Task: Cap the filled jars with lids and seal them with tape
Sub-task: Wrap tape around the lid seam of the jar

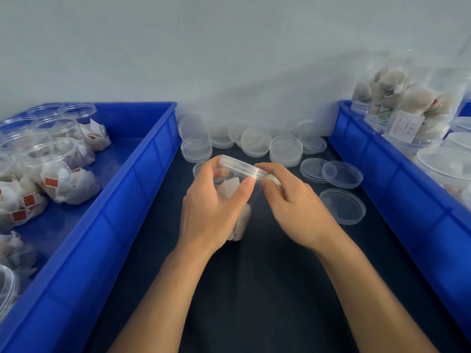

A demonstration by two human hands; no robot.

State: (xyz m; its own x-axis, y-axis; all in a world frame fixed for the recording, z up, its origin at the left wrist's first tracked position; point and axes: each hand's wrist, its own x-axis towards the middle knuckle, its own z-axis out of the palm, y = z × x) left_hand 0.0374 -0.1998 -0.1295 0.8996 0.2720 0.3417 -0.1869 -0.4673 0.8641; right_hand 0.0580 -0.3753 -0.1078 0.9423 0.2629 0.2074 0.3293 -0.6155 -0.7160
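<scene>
A clear jar (238, 212) packed with pale sachets, held tilted above the dark table (254, 289) at the centre of the view, between the two blue crates. A clear lid (243, 169) sits on its mouth. The left hand (214, 207) wraps the jar's body, fingers curled round its far side and thumb (244, 189) pressed just under the lid's rim. The right hand (295, 202) meets the lid's right edge, thumb and forefinger pinched together there over a small pale object; what that object is cannot be told. Behind and to the right of the jar, loose clear lids (341, 174) lie scattered and stacked on the table along the white wall (229, 59). The left crate (132, 189) contains open jars (63, 171) lying on their sides, filled with sachets bearing red tags. The right crate (387, 169) contains filled jars (418, 115), several of them with lids on
</scene>
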